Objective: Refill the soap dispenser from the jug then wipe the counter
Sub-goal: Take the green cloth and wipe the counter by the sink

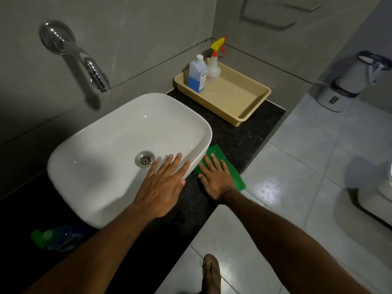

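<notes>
A green cloth (233,170) lies flat on the black counter (244,132) just right of the white basin (118,145). My right hand (216,179) presses flat on the cloth, fingers spread. My left hand (163,183) hovers or rests over the basin's front right rim, fingers apart, holding nothing. A bottle of blue liquid with a white cap (197,74) stands in a beige tray (244,102) at the counter's far end. A blurred green-and-blue bottle (55,237) lies at the near left of the counter.
A clear spray bottle with a yellow and orange trigger (214,64) stands beside the blue bottle in the tray. A chrome tap (93,71) juts from the wall above the basin. White tiled floor (297,187) lies to the right, with my foot (211,272) on it.
</notes>
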{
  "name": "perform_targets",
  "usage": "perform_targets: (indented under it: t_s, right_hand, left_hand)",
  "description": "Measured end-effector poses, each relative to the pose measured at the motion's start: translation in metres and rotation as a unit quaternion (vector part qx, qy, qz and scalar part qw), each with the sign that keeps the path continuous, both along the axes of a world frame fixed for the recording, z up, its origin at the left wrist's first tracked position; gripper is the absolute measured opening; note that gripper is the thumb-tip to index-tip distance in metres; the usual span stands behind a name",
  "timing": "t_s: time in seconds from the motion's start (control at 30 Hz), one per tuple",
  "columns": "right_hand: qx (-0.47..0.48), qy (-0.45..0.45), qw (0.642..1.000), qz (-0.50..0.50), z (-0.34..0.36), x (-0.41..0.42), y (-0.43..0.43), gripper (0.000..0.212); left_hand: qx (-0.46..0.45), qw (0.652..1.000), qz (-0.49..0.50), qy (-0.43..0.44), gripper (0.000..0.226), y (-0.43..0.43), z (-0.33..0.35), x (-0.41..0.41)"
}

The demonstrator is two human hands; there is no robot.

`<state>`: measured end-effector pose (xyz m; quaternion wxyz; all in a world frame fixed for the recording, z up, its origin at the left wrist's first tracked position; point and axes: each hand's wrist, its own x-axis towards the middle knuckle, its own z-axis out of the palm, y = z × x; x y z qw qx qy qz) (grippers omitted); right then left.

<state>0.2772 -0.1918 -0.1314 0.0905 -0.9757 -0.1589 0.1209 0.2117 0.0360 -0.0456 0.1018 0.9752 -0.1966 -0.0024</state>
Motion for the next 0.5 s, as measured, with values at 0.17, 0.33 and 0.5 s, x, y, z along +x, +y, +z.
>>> perform_targets:
  t_s: [0.17, 0.33, 0.5]
  right_hand:
    - [0.014, -0.013, 0.995, 0.099, -0.020, -0.086, 0.017, 0.060]
    - [-0.002, -0.013, 0.993, 0.114, -0.010, -0.069, -0.018, 0.058]
    - [0.021, -0.007, 1.000, -0.018, -0.006, -0.087, 0.041, 0.061]
  left_hand:
    - [-0.016, 0.999, 0.003, 0.030, 0.057, 0.009, -0.002, -0.017]
    - [-0.030, 0.999, -0.002, 0.021, 0.057, 0.021, 0.002, -0.029]
    - [-0.030, 0.999, -0.009, 0.012, 0.055, 0.038, -0.001, -0.039]
